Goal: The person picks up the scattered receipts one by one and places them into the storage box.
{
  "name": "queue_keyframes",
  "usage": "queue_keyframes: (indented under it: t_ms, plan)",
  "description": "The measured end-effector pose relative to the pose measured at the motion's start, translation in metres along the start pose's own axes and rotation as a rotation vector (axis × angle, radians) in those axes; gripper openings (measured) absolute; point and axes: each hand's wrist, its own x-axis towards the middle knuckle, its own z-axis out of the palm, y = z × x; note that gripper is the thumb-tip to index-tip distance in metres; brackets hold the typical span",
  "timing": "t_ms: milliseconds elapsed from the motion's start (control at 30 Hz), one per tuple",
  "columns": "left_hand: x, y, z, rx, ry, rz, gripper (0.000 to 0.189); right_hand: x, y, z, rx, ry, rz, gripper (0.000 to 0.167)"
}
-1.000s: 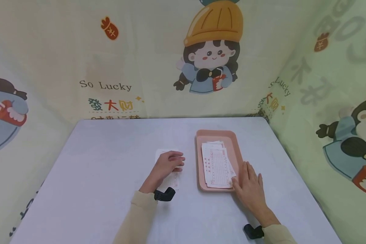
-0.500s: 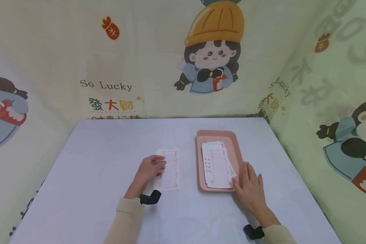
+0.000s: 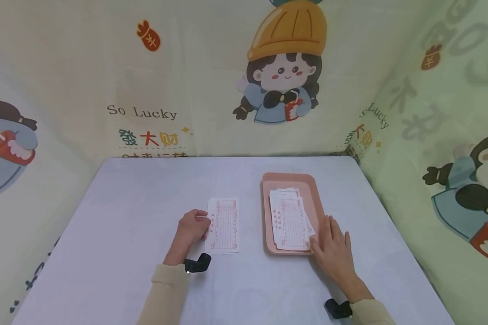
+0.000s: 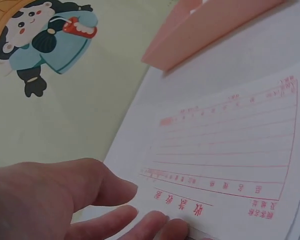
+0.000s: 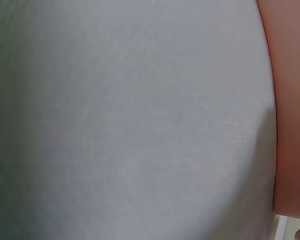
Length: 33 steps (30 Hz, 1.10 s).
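A small stack of white receipt slips [image 3: 223, 225] printed with red lines lies on the table, left of a pink tray [image 3: 314, 189]. My left hand [image 3: 191, 228] is at the stack's left edge, its fingers loosely bent. In the left wrist view the thumb and fingers stand apart near the top slip's edge [image 4: 225, 145]; whether the fingertips touch it, I cannot tell. My right hand [image 3: 333, 250] rests against the tray's lower right rim with fingers extended. More receipt slips [image 3: 290, 221] lie loosely piled inside the tray.
A white table [image 3: 138, 198] carries everything. Patterned cloth [image 3: 211, 76] hangs behind it and along both sides. A black wrist device [image 3: 198, 263] sits on the left wrist, another [image 3: 338, 308] on the right.
My left hand has moved left, from above the slips to their left edge, uncovering the printed sheet. The right hand and the tray stay where they were.
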Motion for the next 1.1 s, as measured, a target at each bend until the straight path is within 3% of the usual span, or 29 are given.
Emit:
queue_keyframes:
  t_ms: [367,667,1100]
  plan:
    - [-0.004,-0.002,-0.002,0.149,0.071,-0.006,0.039,0.000,0.000,0.000,0.002,0.005,-0.010,0.082]
    - [-0.006,-0.002,0.001,0.248,0.054,-0.001,0.038,0.001,0.001,0.002,0.010,-0.006,-0.002,0.082]
    - [-0.006,-0.007,0.011,0.306,0.105,0.082,0.031,0.001,0.002,0.002,0.002,-0.010,0.013,0.083]
